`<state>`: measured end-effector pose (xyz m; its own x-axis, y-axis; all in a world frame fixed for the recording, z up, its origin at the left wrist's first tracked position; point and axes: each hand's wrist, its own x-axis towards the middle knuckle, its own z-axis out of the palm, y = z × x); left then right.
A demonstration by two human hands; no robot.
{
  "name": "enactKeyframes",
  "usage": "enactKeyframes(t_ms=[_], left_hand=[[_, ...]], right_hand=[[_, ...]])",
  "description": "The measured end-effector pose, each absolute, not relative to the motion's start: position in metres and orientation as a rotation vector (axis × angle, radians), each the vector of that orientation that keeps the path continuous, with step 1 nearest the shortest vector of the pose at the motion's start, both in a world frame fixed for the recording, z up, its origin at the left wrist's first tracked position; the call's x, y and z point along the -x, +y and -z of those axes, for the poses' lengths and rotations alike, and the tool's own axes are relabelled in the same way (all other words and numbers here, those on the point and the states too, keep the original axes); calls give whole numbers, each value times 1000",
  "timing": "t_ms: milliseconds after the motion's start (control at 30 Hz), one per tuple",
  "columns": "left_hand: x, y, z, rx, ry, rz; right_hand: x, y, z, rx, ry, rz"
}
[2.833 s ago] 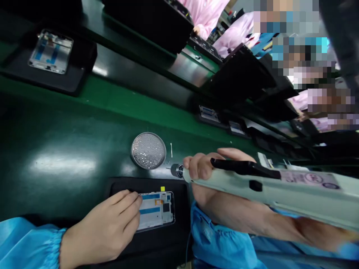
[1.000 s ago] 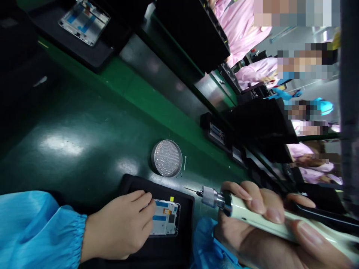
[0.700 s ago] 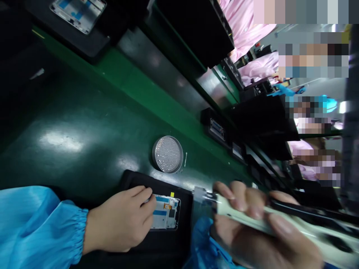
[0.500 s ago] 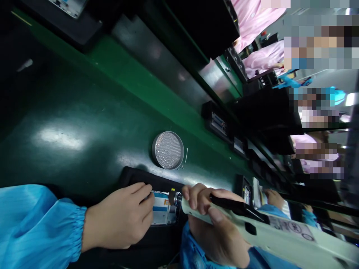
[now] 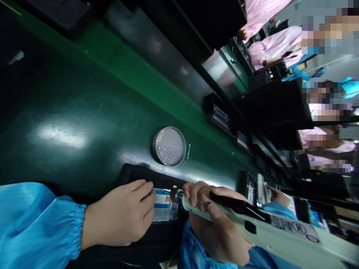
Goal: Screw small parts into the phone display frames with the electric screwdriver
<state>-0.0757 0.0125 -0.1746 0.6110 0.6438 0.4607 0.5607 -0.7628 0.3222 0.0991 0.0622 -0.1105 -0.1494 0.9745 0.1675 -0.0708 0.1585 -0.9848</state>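
My right hand is wrapped around a pale green electric screwdriver with a black lever. The screwdriver's tip is over the right end of an opened phone, which has blue strips and an orange label. This phone lies in a black padded holder. My left hand grips the phone's left end with bent, closed fingers; the fingertips are partly hidden. Beyond the holder stands a round dish with a dotted, perforated-looking inside and small shiny bits, probably screws.
A small white stick and tiny loose bits lie beside the dish on the green table. Further right, black holders with opened phones line a rail. Another person's hand is at the right, and people in pink work across the line.
The view has shifted slightly, so the dish and the far holders sit a little higher and further right. Both hands keep almost the same pose on the phone and screwdriver.
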Motion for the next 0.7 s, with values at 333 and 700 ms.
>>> enactKeyframes(t_ms=[333,700], left_hand=[[76,12,174,-2680,994,-849],[76,13,174,-2691,999,-830]], right_hand=[[-99,63,113,954,-1347,-1235],[-102,60,112,967,-1352,-1250]])
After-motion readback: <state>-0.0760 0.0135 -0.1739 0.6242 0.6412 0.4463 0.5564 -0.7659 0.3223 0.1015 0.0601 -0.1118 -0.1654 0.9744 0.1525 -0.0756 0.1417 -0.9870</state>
